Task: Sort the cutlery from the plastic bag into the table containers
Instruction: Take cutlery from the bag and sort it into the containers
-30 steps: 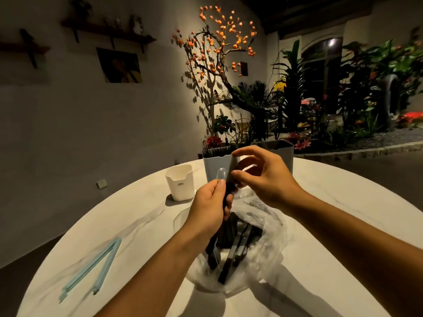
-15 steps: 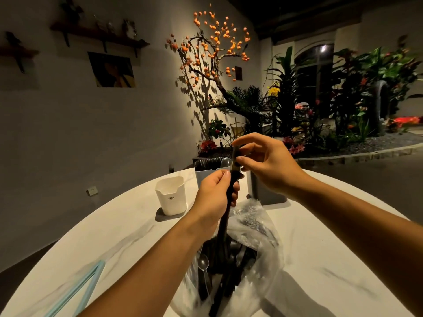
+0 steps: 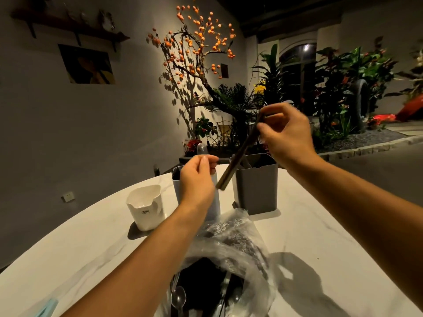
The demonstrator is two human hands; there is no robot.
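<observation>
My right hand (image 3: 286,136) pinches a long dark utensil (image 3: 238,156) near its top end. The utensil slants down to the left, in front of the rim of the dark grey container (image 3: 256,188). My left hand (image 3: 199,179) grips a clear plastic spoon (image 3: 202,148) whose bowl sticks up above the fingers; a short dark end pokes out to the right of them. This hand is in front of a pale grey container (image 3: 176,191). The clear plastic bag (image 3: 233,245) lies open near me, with dark cutlery and a clear spoon (image 3: 178,298) inside.
A white cup-like container (image 3: 146,207) stands left of the pale grey one on the round white table (image 3: 320,236). Pale blue straws (image 3: 49,307) lie at the table's near left edge. Plants and a wall stand beyond the table's far edge.
My right hand has pulled the dark utensil up and to the right, away from my left hand. The two hands, which met at the bundle, are now apart above the containers.
</observation>
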